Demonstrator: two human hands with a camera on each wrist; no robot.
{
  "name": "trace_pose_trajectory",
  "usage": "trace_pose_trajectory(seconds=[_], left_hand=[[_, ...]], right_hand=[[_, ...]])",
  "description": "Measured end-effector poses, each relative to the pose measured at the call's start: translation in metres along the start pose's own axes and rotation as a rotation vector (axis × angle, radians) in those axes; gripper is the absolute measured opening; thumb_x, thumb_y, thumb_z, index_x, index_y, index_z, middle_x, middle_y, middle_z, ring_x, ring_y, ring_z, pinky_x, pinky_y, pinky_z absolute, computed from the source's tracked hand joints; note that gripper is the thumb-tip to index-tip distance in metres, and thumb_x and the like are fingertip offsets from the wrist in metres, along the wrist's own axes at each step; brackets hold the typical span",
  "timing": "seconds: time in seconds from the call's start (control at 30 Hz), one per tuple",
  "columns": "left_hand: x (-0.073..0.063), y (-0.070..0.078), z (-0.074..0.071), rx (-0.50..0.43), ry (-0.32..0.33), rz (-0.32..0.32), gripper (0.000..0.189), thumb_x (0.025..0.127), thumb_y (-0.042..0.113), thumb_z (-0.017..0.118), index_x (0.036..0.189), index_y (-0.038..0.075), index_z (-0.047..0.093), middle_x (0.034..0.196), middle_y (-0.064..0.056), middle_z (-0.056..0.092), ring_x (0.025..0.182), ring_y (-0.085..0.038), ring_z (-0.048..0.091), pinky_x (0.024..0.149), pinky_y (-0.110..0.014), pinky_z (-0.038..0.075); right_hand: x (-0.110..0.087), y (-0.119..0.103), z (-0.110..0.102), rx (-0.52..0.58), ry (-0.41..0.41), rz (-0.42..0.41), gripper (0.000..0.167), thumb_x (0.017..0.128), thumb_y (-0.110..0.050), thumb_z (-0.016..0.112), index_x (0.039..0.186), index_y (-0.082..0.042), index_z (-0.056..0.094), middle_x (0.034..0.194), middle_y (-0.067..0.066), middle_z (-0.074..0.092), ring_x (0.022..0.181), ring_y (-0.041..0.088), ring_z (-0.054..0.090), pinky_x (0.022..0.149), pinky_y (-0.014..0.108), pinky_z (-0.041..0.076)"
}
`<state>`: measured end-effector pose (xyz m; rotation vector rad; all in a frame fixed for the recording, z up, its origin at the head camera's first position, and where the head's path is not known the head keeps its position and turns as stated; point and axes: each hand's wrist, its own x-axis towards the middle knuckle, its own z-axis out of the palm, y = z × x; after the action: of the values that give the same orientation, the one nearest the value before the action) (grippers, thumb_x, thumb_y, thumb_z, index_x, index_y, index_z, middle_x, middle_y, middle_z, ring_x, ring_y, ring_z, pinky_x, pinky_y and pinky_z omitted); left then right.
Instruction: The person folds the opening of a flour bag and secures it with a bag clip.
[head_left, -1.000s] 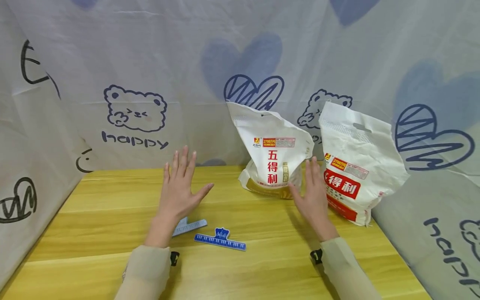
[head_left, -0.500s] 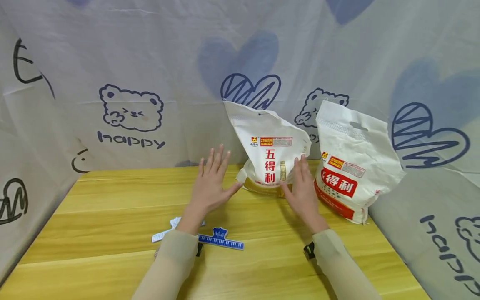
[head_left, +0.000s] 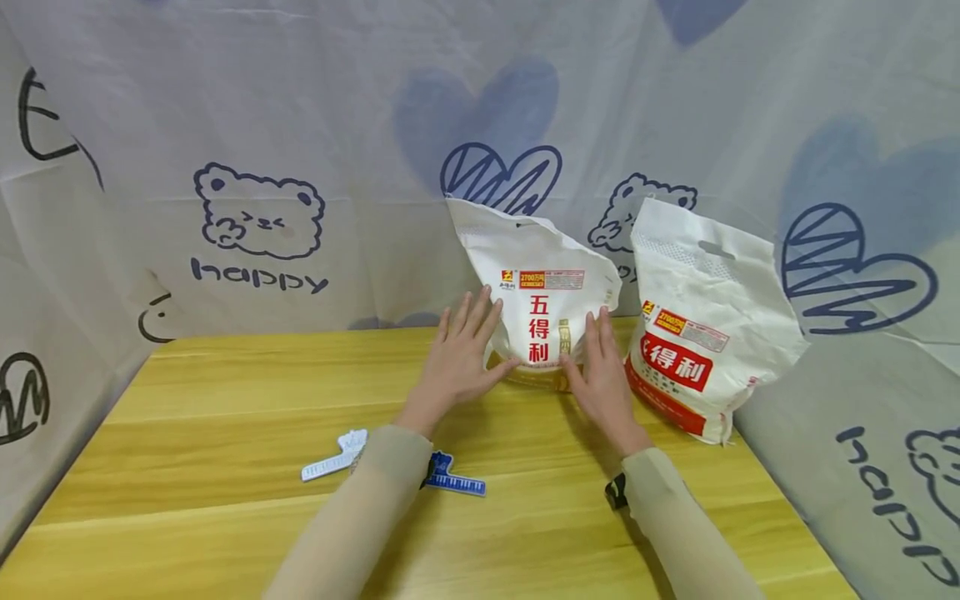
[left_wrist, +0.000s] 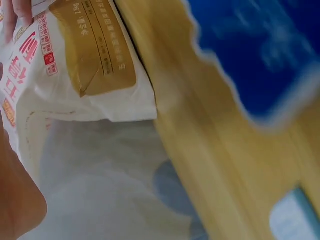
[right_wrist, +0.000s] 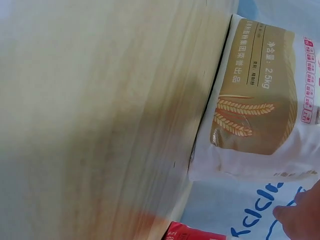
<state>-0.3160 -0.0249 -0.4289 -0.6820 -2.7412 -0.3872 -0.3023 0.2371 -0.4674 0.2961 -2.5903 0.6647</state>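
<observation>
A white flour bag with a gold base (head_left: 538, 287) stands at the back of the table, its top slanting left. My left hand (head_left: 467, 354) is at the bag's left side, fingers straight and spread, the fingertips overlapping its edge. Along the right side lies my right hand (head_left: 606, 387), its fingers straight and the thumb apart. Whether either hand presses the bag, I cannot tell. The bag's gold label (left_wrist: 102, 47) faces the left wrist view. In the right wrist view, a wheat print (right_wrist: 245, 115) shows on the bag.
A second flour bag (head_left: 678, 362), with a red label, stands just right of my right hand. Under my left forearm is a dark blue piano-key clip (head_left: 463, 484), partly hidden. A pale blue clip (head_left: 330, 463) lies left of it. A printed cloth (head_left: 360, 167) hangs behind the table.
My left hand has moved right, from over the table beside the clips to the gold-based bag's left side. My right hand has shifted slightly left against the bag's right side.
</observation>
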Motion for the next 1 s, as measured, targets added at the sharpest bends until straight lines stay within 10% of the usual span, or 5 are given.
trace_pose_trajectory(seconds=[0.57,0.87,1.0], left_hand=[[0.022,0.019,0.027,-0.193,-0.002,-0.166,0.093,0.105,0.061,0.044,0.165,0.018,-0.012,0.169,-0.003,-0.03,0.159,-0.027,-0.01,0.128,-0.049,0.001],[0.019,0.026,0.037,-0.55,0.008,-0.195,0.085,0.107,0.046,0.051,0.167,0.031,-0.007,0.167,0.0,-0.035,0.15,-0.043,0.034,0.105,-0.055,0.053],[0.018,0.028,0.039,-0.632,-0.002,-0.216,0.084,0.108,0.043,0.051,0.165,0.038,-0.011,0.173,-0.007,-0.02,0.153,-0.042,0.029,0.112,-0.058,0.046]], right_hand=[[0.009,0.015,0.002,0.336,-0.049,0.041,0.082,0.105,-0.037,0.063,0.168,-0.024,0.013,0.173,-0.012,-0.011,0.161,0.03,0.001,0.123,0.069,0.017],[0.014,0.017,0.002,0.464,0.014,0.065,0.081,0.097,-0.022,0.076,0.164,-0.019,0.031,0.175,-0.008,0.006,0.158,0.034,0.017,0.119,0.066,0.031],[0.015,0.019,0.002,0.507,0.033,0.051,0.08,0.094,-0.016,0.079,0.162,-0.015,0.036,0.175,-0.003,0.011,0.152,0.042,0.03,0.112,0.065,0.043]])
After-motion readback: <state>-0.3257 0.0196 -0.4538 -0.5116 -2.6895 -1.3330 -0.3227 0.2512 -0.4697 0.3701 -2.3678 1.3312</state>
